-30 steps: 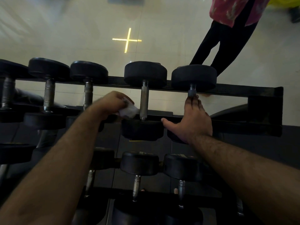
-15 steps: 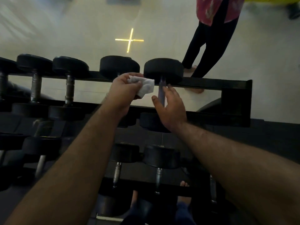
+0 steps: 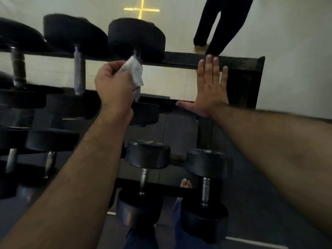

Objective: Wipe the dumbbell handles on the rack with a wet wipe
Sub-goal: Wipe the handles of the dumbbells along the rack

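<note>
Pale floor [image 3: 269, 24] beyond a black two-tier rack [image 3: 240, 72]; a yellow cross marking [image 3: 141, 10] and a bystander's dark-trousered legs [image 3: 212, 26] lie behind it. Left hand [image 3: 115, 87]: fingers curled, pinching a white wet wipe [image 3: 134, 72] against the upper end of the handle [image 3: 137, 57] of the rightmost top-tier dumbbell [image 3: 136, 38]; most of that handle is hidden by wipe and hand. Right hand [image 3: 210, 87]: fingers straight and spread, tips at the rear rail, thumb along the front rail, gripping nothing. Further dumbbells sit to the left on the top tier; two more [image 3: 147, 155] [image 3: 206, 162] occupy the lower tier. A bare foot [image 3: 186, 184] shows below.
</note>
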Available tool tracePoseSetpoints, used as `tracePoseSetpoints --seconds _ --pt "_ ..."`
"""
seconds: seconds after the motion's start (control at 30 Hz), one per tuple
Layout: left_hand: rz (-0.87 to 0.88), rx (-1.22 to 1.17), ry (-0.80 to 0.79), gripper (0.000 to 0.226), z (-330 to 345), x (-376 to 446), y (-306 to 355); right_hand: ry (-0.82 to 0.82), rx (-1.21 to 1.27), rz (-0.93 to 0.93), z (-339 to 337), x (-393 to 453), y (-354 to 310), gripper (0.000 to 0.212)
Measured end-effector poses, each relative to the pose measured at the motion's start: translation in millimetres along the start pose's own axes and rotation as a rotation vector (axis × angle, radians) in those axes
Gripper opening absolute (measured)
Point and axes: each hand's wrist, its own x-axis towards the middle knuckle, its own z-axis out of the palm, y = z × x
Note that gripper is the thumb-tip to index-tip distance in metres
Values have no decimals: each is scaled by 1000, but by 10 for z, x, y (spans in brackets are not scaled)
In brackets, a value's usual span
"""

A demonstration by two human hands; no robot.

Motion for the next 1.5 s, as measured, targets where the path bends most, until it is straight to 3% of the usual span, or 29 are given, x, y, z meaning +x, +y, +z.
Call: tracePoseSetpoints --seconds 0.13,0.27,0.4,0.6,0.7,0.77,0.87,0.97,1.07,1.17,1.23,1.37,1.5 --pt "44 215 -109 31 6 67 -121 63 14 -23 159 -24 11 153" --pt "55 280 -171 31 84 125 -132 75 10 -9 195 -1 26 152" --pt "-32 159 -117 29 90 194 -130 69 -5 -12 211 21 22 152" --pt "-323 -149 72 29 -71 598 -135 74 -10 -15 199 28 29 152" --pt "-199 94 97 9 -88 777 -186 68 -18 -14 200 26 20 153" --pt "-144 191 20 21 0 768 -183 74 -27 -10 211 32 23 153" --pt "-140 248 -112 9 109 789 -157 82 -18 -15 215 34 27 152" --pt "108 583 -163 18 63 868 -125 80 -15 -12 212 25 20 152" --pt "568 984 -172 23 -24 657 31 67 -26 -11 202 44 1 152" --pt "991 909 -198 24 -9 566 79 66 -21 -6 192 56 1 152" --pt "1169 936 -288 20 -46 695 -38 60 -19 -8 191 47 -6 152" --pt "1277 1160 -445 24 -98 901 -160 71 -18 -9 201 49 3 152" --pt "1177 1216 -646 31 -99 887 -73 63 -14 -11 202 38 -11 152"
